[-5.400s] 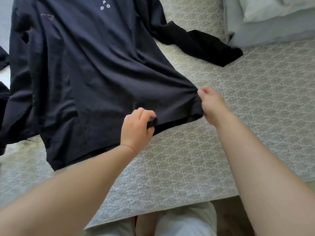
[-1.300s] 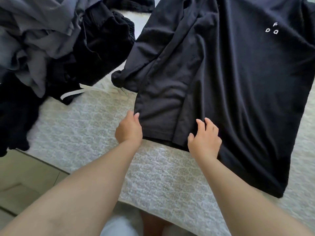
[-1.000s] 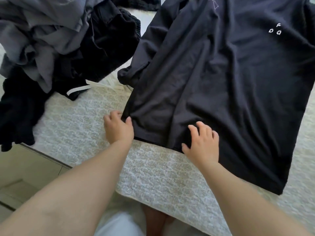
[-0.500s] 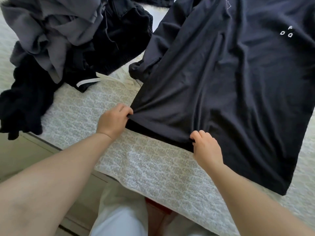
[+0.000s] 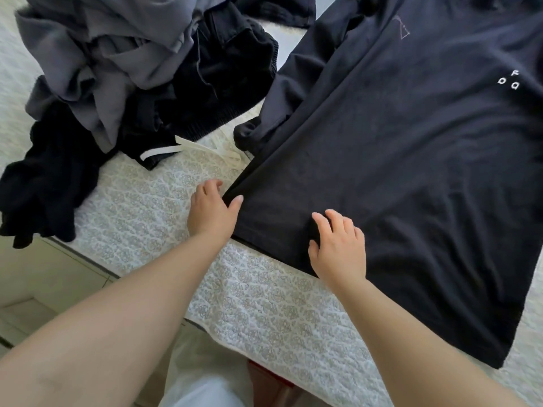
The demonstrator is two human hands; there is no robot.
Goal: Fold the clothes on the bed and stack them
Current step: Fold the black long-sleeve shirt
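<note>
Since half a second ago: our right hand (image 5: 338,248) has opened flat on the dark navy cotton T-shirt (image 5: 411,171), spread near the patterned white quilted bed's (image 5: 264,304) front edge. Left hand (image 5: 210,210) pinches the hem corner; we judge it best to pull that corner taut, smoothing outward, before folding.

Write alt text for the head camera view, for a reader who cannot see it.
A person's left hand pinches the lower corner of a dark long-sleeved shirt spread on a patterned bedspread, while the right hand rests flat on its hem. A heap of unfolded grey and black clothes lies to the left.
</note>
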